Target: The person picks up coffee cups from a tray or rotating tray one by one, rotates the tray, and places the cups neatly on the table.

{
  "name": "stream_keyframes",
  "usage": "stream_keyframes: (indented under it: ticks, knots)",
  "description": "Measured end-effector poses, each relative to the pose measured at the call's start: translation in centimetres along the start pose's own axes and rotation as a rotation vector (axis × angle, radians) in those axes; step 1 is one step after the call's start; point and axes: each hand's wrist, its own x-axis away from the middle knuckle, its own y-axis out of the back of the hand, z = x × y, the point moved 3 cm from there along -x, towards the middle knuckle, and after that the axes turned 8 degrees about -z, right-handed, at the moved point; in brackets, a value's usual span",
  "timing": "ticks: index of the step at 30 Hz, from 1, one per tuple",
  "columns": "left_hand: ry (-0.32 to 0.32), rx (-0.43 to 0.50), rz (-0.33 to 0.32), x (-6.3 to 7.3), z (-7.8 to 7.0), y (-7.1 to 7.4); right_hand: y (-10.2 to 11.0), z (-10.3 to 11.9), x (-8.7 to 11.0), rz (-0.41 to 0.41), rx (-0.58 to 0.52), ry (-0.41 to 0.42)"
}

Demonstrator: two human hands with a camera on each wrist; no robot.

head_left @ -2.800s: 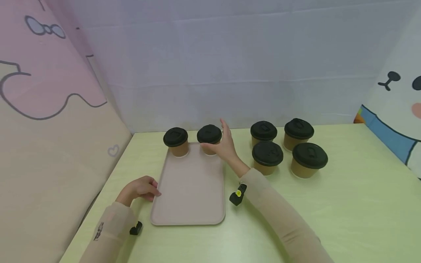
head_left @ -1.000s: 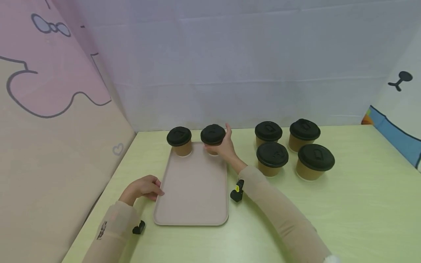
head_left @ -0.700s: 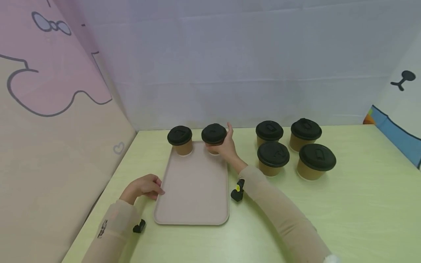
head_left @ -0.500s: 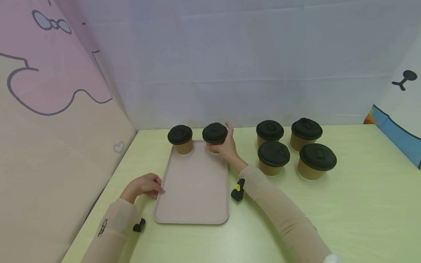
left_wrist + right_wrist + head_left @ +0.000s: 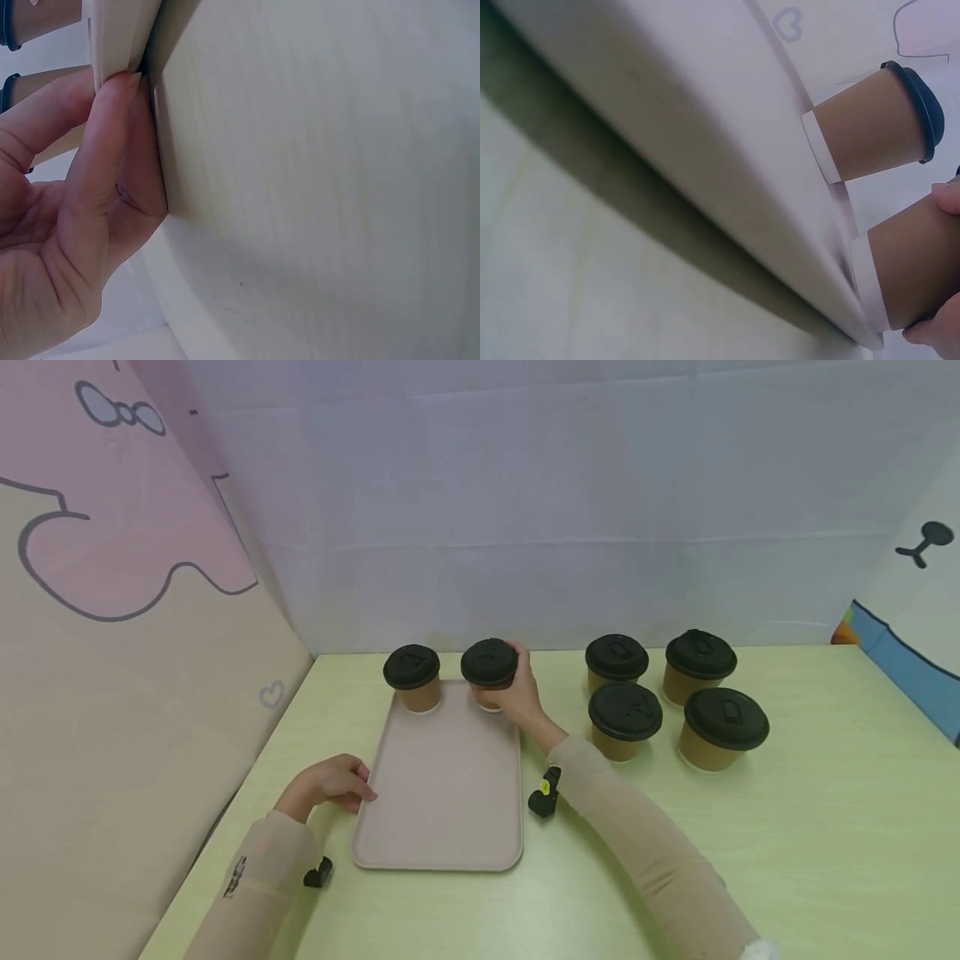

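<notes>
A beige tray (image 5: pixel 442 785) lies on the table. My left hand (image 5: pixel 336 783) pinches its left edge, thumb on top; in the left wrist view the fingers (image 5: pixel 97 150) meet at the tray's rim. Two brown paper cups with black lids stand at the tray's far end. My right hand (image 5: pixel 513 693) grips the right-hand cup (image 5: pixel 489 664) from its right side, thumb in front and fingers behind. The left-hand cup (image 5: pixel 418 693) stands upright a short way from it. In the right wrist view, the gripped cup (image 5: pixel 911 262) stands on the tray near its edge.
To the right of the tray stand several more lidded cups, among them a front left one (image 5: pixel 625 714), a front right one (image 5: pixel 720 731) and a back right one (image 5: pixel 697 664). A pale cloth wall (image 5: pixel 555 510) rises behind the table (image 5: pixel 825 827).
My right hand was spread beside the right-hand cup and has closed round it. The left hand keeps its hold on the tray. The head view has shifted slightly.
</notes>
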Motion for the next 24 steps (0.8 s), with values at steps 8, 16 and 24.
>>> stream_keyframes:
  ticks: [8,16,24]
  knots:
    - [-0.001,0.004,-0.002,0.0,0.0,0.0,0.2,0.8,0.1,0.003,-0.009,0.020]
    - [-0.009,0.016,0.008,-0.2,-0.1,0.1,0.3,1.5,0.7,0.008,0.007,0.038]
    - [-0.004,0.015,0.010,-0.1,-0.1,0.2,0.3,2.6,1.8,0.028,-0.001,0.084]
